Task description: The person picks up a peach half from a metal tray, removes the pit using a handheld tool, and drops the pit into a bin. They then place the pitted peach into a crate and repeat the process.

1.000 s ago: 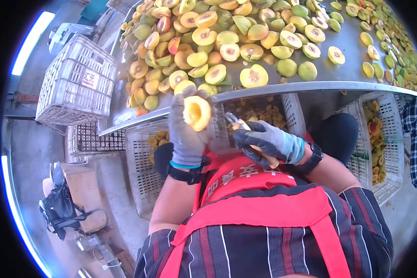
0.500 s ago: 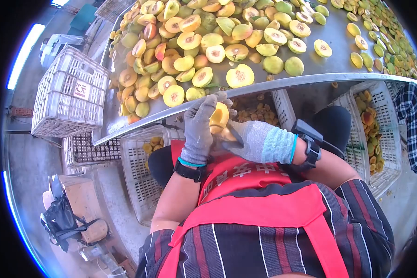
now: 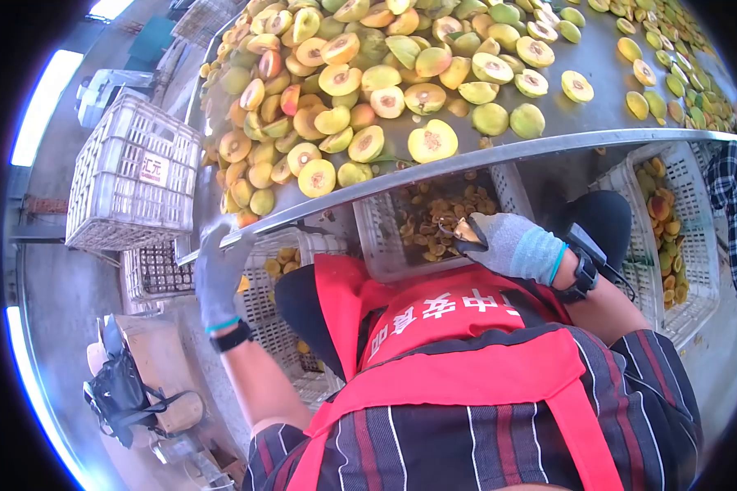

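Halved yellow-green fruits (image 3: 336, 79) lie heaped on the metal table (image 3: 549, 123). My left hand (image 3: 221, 278), in a grey glove, is over the left crate (image 3: 291, 344), by the table's edge. Its fingers are blurred, and a small yellow piece (image 3: 243, 283) shows beside it. My right hand (image 3: 508, 245), gloved in grey and light blue, is closed round a small tool with a wooden handle (image 3: 467, 230) and a thin metal end. Below that tool is the middle crate (image 3: 377, 245), which holds small orange-brown fruit pieces (image 3: 434, 221).
A white crate (image 3: 135, 176) stands left of the table, above a dark crate (image 3: 151, 270). At the right, another crate (image 3: 696, 278) contains fruit halves, near a checked sleeve (image 3: 733, 221). A black bag (image 3: 119, 389) and a cardboard box (image 3: 160, 360) are at lower left.
My hands have parted. The left moved left and down from the fruit half they held together, over the left crate. The right moved right with the tool, uncovering the middle crate.
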The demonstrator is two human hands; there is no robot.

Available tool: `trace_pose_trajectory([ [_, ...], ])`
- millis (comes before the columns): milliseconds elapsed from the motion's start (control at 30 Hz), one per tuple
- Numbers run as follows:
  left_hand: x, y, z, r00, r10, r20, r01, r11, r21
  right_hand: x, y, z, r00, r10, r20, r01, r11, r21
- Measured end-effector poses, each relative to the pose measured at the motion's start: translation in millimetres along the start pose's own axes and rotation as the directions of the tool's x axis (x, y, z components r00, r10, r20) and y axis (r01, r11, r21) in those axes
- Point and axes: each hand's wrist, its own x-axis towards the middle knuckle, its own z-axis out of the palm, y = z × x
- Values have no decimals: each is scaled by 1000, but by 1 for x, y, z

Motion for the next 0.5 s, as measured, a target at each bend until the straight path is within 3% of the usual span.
trace_pose_trajectory([
  [67,26,11,29,998,63,12,-58,968,-243,4,-7,3,999,-31,-8,31,999,19],
  [133,51,40,61,979,64,193,-18,972,-233,4,-13,4,998,-51,-24,52,998,35],
  [167,54,73,63,943,-57,328,115,980,-161,2,-15,5,997,-68,-39,70,996,61],
  [200,57,76,87,962,72,265,-73,997,-6,1,-17,4,995,-82,-56,87,993,85],
  [300,61,99,100,933,43,357,30,980,-196,0,-16,4,993,-83,-86,94,987,128],
  [333,63,93,116,957,61,285,38,943,-331,0,-16,4,991,-86,-101,102,981,164],
  [367,62,94,121,958,67,280,32,941,-335,1,-18,1,989,-89,-116,111,973,201],
  [433,57,93,131,992,122,37,-64,728,-683,2,-28,-11,972,-122,-203,175,947,270],
  [467,44,110,118,992,83,95,46,460,-887,1,-41,-26,999,20,-29,-1,839,544],
  [500,30,124,105,991,86,100,49,463,-885,2,-51,-35,978,104,181,-205,643,738],
])
